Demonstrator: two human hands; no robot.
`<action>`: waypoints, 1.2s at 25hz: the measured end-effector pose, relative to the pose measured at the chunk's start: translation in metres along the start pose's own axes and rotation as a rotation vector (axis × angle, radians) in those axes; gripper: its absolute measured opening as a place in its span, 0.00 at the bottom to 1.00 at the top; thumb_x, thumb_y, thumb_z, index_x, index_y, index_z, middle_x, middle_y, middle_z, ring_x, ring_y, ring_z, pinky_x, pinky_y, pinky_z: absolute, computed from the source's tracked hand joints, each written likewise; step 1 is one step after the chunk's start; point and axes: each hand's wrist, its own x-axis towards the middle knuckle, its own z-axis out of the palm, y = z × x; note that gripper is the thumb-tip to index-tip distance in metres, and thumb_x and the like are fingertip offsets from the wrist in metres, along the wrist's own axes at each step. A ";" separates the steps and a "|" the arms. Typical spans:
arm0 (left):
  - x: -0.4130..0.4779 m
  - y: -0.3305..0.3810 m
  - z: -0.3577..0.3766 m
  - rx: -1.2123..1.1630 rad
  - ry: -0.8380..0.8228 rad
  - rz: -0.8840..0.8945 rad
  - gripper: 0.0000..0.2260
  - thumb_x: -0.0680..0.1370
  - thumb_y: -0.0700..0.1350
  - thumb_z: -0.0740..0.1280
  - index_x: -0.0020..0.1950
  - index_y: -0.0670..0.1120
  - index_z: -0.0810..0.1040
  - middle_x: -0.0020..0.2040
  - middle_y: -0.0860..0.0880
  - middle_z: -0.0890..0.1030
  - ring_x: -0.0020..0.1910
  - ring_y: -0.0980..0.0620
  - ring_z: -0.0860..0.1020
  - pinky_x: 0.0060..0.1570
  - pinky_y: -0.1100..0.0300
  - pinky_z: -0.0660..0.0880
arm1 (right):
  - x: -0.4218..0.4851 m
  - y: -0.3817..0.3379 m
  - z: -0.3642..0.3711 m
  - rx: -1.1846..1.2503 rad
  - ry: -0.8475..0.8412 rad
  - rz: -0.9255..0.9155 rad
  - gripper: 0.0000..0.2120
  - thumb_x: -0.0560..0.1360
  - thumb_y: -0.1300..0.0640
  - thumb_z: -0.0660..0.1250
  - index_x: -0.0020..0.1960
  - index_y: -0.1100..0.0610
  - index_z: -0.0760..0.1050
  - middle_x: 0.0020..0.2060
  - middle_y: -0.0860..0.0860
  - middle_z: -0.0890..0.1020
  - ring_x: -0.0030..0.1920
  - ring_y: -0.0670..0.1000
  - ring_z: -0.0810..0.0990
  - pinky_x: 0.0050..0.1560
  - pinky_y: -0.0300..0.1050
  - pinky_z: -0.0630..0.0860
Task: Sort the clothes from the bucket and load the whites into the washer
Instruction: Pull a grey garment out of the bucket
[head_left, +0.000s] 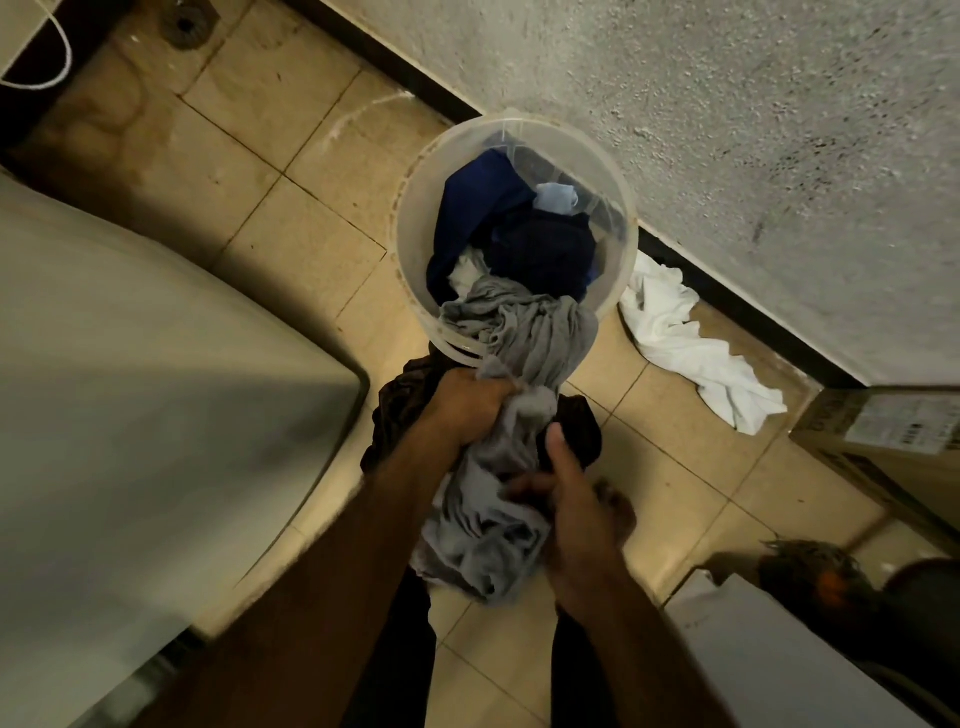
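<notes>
Both hands grip 1 grey garment (519, 332) that trails over the near rim of the translucent bucket (410, 218). The left hand (467, 405) is fisted around its bunched middle just outside the rim, and the right hand (566, 525) clutches the lower folds closer in, thumb raised.

The bucket stands on the tiled floor (291, 244), its far side against the dark skirting of the rough wall (753, 130). Inside it lie navy clothes (540, 249), a pale blue piece (556, 197) and a scrap of white (467, 270).

Dark garments (576, 426) are heaped on the floor under the hands. A white cloth (675, 338) lies to the right of the bucket along the skirting – between it and a cardboard box (883, 426).

The washer (130, 364) fills the left side (its rounded corner is near the left forearm) – bare tiles show between it and the bucket.
</notes>
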 end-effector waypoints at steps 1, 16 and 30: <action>-0.008 -0.010 0.001 -0.019 -0.062 -0.026 0.08 0.78 0.44 0.70 0.40 0.46 0.75 0.38 0.49 0.78 0.38 0.51 0.77 0.42 0.58 0.76 | 0.013 -0.010 -0.003 -0.131 0.165 -0.001 0.33 0.74 0.30 0.63 0.61 0.56 0.82 0.53 0.54 0.86 0.53 0.55 0.85 0.51 0.47 0.79; -0.026 -0.045 0.004 -0.117 0.066 0.020 0.19 0.78 0.51 0.71 0.27 0.50 0.78 0.27 0.50 0.79 0.29 0.53 0.78 0.36 0.59 0.76 | 0.100 -0.081 0.012 -0.542 0.586 -0.459 0.08 0.76 0.54 0.69 0.39 0.54 0.77 0.34 0.47 0.79 0.39 0.52 0.77 0.41 0.44 0.68; 0.025 0.009 0.007 -0.355 0.023 0.054 0.18 0.79 0.47 0.70 0.65 0.38 0.76 0.58 0.44 0.82 0.52 0.46 0.82 0.55 0.51 0.80 | 0.008 -0.031 0.012 -0.070 0.039 -0.171 0.26 0.64 0.55 0.63 0.51 0.77 0.72 0.45 0.74 0.72 0.47 0.67 0.74 0.60 0.68 0.75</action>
